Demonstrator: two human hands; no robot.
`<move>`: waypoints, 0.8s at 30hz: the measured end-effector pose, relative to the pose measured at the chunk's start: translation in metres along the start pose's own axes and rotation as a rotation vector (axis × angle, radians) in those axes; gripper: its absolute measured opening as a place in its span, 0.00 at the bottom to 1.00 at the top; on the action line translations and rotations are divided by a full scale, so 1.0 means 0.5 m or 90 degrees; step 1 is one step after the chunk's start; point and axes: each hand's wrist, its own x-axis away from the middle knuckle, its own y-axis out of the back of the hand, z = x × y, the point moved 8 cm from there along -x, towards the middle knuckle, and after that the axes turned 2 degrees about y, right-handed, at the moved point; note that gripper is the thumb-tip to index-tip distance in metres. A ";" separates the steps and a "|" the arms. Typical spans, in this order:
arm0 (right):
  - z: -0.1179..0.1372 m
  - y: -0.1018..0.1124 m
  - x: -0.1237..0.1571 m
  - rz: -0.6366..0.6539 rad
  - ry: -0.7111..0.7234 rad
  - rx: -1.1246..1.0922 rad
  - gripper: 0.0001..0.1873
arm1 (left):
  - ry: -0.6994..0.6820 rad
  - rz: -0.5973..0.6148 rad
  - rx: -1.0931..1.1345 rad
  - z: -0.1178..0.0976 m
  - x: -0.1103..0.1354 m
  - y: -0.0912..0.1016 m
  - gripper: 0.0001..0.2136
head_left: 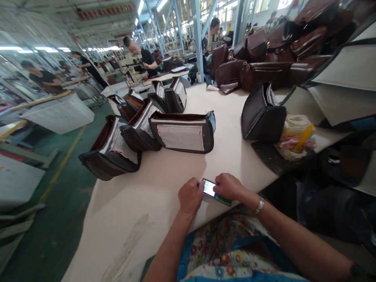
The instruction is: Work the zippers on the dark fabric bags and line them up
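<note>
Cupping that smartphone between both grips, are you?

Yes. The left grip is curling nearly closed against its left end, and the right grip is bending over its right end, fingers touching the lit screen.

Where is it sitting?

On the near part of the table, with open leather bags lying farther off.

How is it handling?

Light, stiff and slippery; pinching its green edges is safest.

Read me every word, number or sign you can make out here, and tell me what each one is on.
"10:57" on the smartphone screen.
Red ceiling banners: characters too small to read.
Nothing else is legible.
</note>
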 end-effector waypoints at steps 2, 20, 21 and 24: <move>-0.002 -0.003 -0.004 0.011 0.004 0.000 0.11 | -0.001 -0.008 0.001 -0.001 0.000 0.001 0.16; -0.015 -0.020 -0.030 0.051 0.026 -0.032 0.12 | 0.041 -0.101 0.068 0.024 -0.003 -0.014 0.12; -0.016 -0.020 -0.031 0.051 0.026 -0.033 0.12 | 0.027 -0.110 0.067 0.019 -0.002 -0.015 0.11; -0.016 -0.022 -0.031 0.050 0.031 -0.033 0.12 | -0.031 -0.139 0.052 -0.004 0.006 -0.012 0.09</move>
